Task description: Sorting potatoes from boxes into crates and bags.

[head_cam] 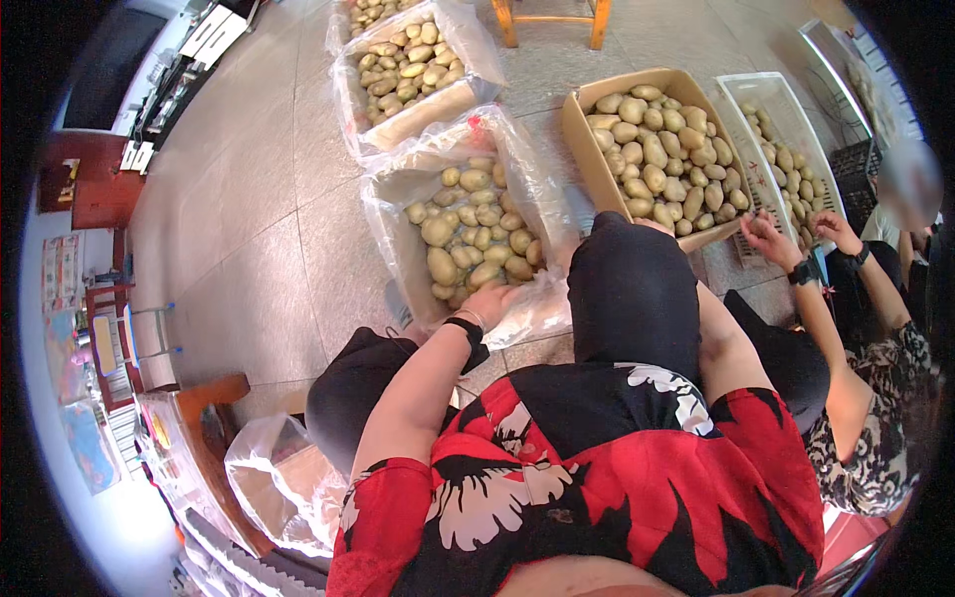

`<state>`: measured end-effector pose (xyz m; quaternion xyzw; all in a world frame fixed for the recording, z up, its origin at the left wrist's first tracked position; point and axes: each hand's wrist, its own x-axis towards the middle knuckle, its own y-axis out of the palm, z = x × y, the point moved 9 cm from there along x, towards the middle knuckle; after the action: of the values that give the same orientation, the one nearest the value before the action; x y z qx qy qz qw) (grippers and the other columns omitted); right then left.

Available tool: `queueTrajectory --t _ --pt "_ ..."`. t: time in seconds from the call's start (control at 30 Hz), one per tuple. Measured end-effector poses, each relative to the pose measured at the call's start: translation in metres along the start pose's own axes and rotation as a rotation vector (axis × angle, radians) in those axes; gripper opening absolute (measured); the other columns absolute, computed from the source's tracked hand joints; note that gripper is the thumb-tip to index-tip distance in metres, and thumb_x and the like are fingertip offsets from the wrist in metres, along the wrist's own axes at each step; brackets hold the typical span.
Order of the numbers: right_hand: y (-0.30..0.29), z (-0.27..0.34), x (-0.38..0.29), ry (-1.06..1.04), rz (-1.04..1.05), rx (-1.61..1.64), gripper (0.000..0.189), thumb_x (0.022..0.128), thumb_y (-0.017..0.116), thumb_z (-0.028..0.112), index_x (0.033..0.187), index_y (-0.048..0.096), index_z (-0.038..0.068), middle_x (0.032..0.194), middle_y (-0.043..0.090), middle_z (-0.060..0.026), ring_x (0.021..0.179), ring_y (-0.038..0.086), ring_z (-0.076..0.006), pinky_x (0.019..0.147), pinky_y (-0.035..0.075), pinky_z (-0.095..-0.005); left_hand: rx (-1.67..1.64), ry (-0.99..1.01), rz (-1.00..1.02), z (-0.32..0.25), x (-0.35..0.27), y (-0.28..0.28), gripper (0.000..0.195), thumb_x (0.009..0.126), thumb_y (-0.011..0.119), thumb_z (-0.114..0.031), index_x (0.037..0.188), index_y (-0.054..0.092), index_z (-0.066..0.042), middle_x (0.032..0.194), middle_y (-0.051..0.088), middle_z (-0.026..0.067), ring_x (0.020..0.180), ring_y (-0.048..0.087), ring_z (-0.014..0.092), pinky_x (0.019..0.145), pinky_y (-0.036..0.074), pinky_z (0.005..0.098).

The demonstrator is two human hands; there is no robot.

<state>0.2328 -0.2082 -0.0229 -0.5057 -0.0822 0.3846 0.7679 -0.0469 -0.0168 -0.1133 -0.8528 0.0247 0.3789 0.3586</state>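
Note:
My left hand (490, 304) reaches over the near edge of a plastic-lined cardboard box (403, 168) and touches the nearest potatoes (477, 231) inside. Its fingertips are partly hidden, so I cannot tell whether they hold a potato. My right hand (656, 226) is mostly hidden behind my raised knee. The visible part is at the near corner of an open brown cardboard box (578, 142) heaped with potatoes (664, 153). What that hand holds, if anything, does not show.
Beyond the lined box stands another lined box (403, 134) of potatoes. A white plastic crate (776, 82) with potatoes stands at right, where a co-worker's hands (768, 237) are. A wooden stool (552, 19) is ahead; a plastic-lined carton (287, 477) sits behind my left leg.

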Motion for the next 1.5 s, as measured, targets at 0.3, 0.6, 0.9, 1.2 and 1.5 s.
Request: queueTrajectory --t 0.3,0.6,0.9,1.2,1.5 --pt "0.020 -0.015 0.027 -0.121 -0.071 -0.082 0.027 0.080 0.051 0.030 0.088 0.064 0.008 0.084 0.064 -0.0131 0.088 0.062 -0.0289 0.074 0.049 -0.0379 0.267 0.022 0.152 -0.003 -0.003 0.006 0.049 0.079 0.049 -0.011 0.128 0.048 -0.018 0.113 0.059 0.0171 0.103 0.057 0.031 0.088 0.045 0.0396" --pt "0.037 0.045 0.061 -0.220 0.060 -0.136 0.027 0.080 0.050 0.030 0.088 0.063 0.008 0.084 0.064 -0.0132 0.089 0.062 -0.0289 0.074 0.049 -0.0383 0.302 -0.019 -0.048 -0.003 -0.003 -0.024 0.028 0.081 0.048 -0.009 0.105 0.063 -0.012 0.102 0.063 0.0136 0.097 0.060 0.030 0.081 0.048 0.0395" --pt "0.043 0.087 0.057 -0.204 0.158 -0.175 0.027 0.081 0.049 0.029 0.088 0.063 0.007 0.084 0.064 -0.0133 0.090 0.062 -0.0290 0.074 0.049 -0.0386 0.346 0.001 -0.153 0.015 0.019 -0.050 0.026 0.085 0.045 -0.022 0.098 0.066 -0.012 0.099 0.064 0.0144 0.094 0.062 0.030 0.080 0.049 0.0402" --pt "0.008 -0.008 0.009 0.140 0.125 -0.157 0.027 0.081 0.048 0.029 0.088 0.062 0.007 0.084 0.064 -0.0134 0.091 0.062 -0.0290 0.074 0.049 -0.0390 0.327 -0.035 0.031 0.004 0.010 -0.049 0.043 0.079 0.056 -0.019 0.120 0.048 -0.010 0.103 0.060 0.0215 0.096 0.058 0.036 0.081 0.047 0.0441" --pt "0.015 -0.024 0.013 0.135 0.073 -0.007 0.036 0.083 0.048 0.039 0.094 0.062 0.007 0.100 0.060 -0.0192 0.096 0.059 -0.0321 0.080 0.046 -0.0423 0.144 0.127 -0.005 -0.048 0.018 -0.055 0.081 0.070 0.067 -0.043 0.135 0.033 -0.009 0.122 0.050 0.0230 0.112 0.050 0.034 0.093 0.041 0.0381"
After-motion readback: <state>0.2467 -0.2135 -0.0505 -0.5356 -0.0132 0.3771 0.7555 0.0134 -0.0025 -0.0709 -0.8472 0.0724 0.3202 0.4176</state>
